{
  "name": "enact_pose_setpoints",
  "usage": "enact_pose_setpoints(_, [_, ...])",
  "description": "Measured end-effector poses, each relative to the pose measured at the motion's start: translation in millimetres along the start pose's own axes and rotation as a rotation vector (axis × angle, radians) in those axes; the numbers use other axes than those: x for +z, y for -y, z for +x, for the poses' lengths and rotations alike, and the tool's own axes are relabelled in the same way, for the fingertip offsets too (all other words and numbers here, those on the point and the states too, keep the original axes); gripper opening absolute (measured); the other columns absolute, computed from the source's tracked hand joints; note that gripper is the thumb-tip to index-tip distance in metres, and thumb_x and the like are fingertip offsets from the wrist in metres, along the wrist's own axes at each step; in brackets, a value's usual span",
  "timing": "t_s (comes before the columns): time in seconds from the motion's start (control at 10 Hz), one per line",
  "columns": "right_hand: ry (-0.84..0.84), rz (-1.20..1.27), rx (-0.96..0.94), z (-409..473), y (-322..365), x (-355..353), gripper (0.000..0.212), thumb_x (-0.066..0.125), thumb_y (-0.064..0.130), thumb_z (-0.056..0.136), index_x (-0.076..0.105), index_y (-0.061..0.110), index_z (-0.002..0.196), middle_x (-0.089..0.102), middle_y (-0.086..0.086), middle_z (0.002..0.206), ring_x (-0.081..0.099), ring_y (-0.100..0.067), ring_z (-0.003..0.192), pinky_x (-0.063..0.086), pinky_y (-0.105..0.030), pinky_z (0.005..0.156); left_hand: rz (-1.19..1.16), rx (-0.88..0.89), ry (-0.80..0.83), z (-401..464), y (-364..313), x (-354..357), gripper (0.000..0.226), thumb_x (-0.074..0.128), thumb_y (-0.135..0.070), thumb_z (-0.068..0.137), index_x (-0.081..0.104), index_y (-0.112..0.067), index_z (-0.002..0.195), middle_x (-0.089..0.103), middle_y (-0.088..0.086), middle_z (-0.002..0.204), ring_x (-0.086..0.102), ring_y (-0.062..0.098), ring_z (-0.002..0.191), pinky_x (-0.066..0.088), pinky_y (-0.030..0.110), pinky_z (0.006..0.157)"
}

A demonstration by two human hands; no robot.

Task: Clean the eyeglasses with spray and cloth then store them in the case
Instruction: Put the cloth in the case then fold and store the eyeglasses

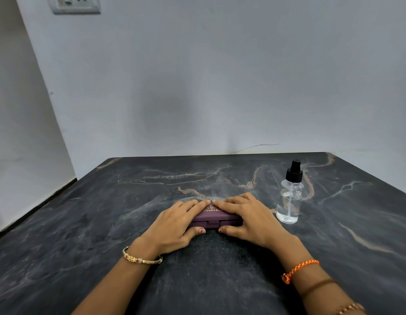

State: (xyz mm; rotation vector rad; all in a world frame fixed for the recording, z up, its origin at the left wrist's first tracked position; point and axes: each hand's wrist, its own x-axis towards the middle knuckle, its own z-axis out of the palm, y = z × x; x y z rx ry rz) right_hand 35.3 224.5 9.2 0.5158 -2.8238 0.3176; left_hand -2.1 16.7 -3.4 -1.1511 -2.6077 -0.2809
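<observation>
A purple eyeglass case [214,219] with gold lettering on its lid lies closed on the dark marble table [106,223], hinge side facing me. My left hand [177,226] rests flat over its left half, thumb against the near edge. My right hand [249,219] covers the right half the same way, and the fingertips of both hands meet on top of the lid. A clear spray bottle [290,196] with a black pump top stands upright just right of my right hand. No eyeglasses or cloth are visible.
The table meets a pale grey wall at the back. Its left edge runs along a white side wall. A wall socket [75,3] sits high on the wall at upper left.
</observation>
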Motion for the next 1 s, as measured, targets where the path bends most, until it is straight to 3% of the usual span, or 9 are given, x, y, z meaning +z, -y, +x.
enact_pose_setpoints(0.4, [0.007,-0.039,0.004,-1.7,1.4,-0.8,0.061,0.050,0.056,0.082,0.031,0.040,0.138,0.048,0.009,0.135,0.038,-0.019,0.119,0.035,-0.033,0.095,-0.025,-0.018,0.005,-1.3,-1.3,1.4,0.059,0.045,-0.039,0.091,0.021,-0.024,0.143,0.036,-0.001,0.143,0.036,0.016,0.127,0.033,0.030,0.104])
enact_pose_setpoints(0.7, [-0.110,0.006,0.004,-4.1,1.8,4.8,0.059,0.054,0.057,0.078,0.041,0.040,0.132,0.047,0.009,0.134,0.036,-0.014,0.120,0.027,-0.029,0.093,-0.055,-0.020,-0.033,-1.7,1.8,3.2,0.065,0.049,-0.049,0.087,0.025,-0.025,0.142,0.035,-0.003,0.144,0.033,0.014,0.130,0.030,0.031,0.105])
enact_pose_setpoints(0.9, [-0.190,0.051,0.002,-5.0,5.5,6.1,0.058,0.052,0.056,0.082,0.040,0.035,0.134,0.043,0.006,0.139,0.034,-0.015,0.127,0.024,-0.030,0.098,-0.041,-0.046,-0.058,-2.4,1.1,2.8,0.062,0.036,-0.055,0.089,0.026,-0.024,0.142,0.035,-0.002,0.145,0.031,0.013,0.132,0.027,0.032,0.105])
enact_pose_setpoints(1.0, [-0.249,0.050,0.015,-5.6,11.0,4.3,0.060,0.043,0.057,0.084,0.038,0.030,0.137,0.042,0.002,0.142,0.035,-0.016,0.128,0.026,-0.034,0.101,-0.051,-0.060,-0.097,-2.7,-2.2,-2.2,0.072,0.015,-0.062,0.082,0.027,-0.023,0.141,0.035,-0.002,0.144,0.030,0.013,0.132,0.029,0.033,0.105])
